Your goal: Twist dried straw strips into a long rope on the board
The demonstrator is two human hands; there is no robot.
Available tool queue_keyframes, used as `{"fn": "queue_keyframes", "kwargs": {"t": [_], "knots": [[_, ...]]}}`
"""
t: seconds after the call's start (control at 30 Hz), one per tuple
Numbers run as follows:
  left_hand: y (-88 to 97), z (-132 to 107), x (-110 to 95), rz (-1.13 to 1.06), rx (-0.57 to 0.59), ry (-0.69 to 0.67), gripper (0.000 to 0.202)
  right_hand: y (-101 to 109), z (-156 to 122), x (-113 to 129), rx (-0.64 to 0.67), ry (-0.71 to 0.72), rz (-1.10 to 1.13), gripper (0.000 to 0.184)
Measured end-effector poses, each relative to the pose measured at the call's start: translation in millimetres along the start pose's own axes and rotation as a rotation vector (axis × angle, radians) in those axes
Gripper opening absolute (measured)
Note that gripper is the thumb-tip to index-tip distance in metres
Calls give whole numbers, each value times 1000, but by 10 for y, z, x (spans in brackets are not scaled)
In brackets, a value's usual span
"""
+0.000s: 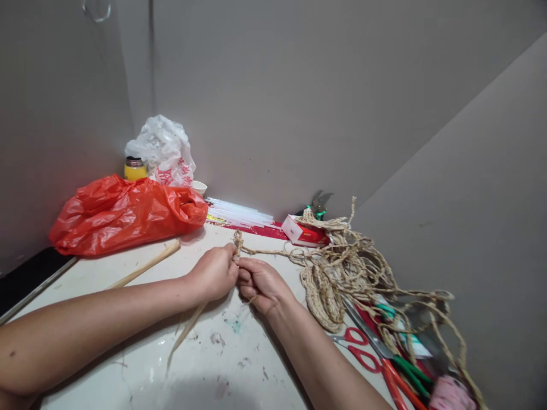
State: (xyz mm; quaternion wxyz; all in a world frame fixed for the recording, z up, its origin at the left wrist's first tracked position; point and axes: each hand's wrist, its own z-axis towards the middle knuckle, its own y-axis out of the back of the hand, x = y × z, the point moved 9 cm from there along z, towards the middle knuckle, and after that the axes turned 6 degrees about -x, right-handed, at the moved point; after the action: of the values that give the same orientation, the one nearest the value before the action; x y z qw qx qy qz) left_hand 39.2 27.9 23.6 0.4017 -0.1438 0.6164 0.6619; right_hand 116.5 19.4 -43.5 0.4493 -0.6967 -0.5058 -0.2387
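My left hand [216, 274] is closed round the near end of a braided straw cord [260, 251], whose knotted loop sticks up above the fingers. Right beside it, my right hand [261, 283] pinches at the same spot, its thumb and fingertips meeting the left hand's. Below the left hand hangs a loose pale straw strand [184, 335], reaching down toward the table. From the hands the cord runs right into a tangled heap of straw cord [352, 256]. What lies between the fingertips is mostly hidden.
A red plastic bag [128, 216] and a bundle of straw [147, 265] lie left. Behind are a white bag [164, 148], a yellow jar [135, 169] and white sticks [241, 212]. Red-handled scissors [363, 350], larger shears [395, 364] and a red-white box [303, 230] sit right.
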Motion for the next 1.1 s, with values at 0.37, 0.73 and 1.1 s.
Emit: {"fn": "queue_keyframes", "kwargs": {"t": [0.37,0.73,1.1], "knots": [[128,166,78,-122,48,67,19,93,-3,126,9,23,-97,23],[-380,137,303,-612,339,249,17,104,-24,166,106,29,-373,32],[-415,61,351,-580,529,486,16,69,-48,259,131,146,-545,34]]}}
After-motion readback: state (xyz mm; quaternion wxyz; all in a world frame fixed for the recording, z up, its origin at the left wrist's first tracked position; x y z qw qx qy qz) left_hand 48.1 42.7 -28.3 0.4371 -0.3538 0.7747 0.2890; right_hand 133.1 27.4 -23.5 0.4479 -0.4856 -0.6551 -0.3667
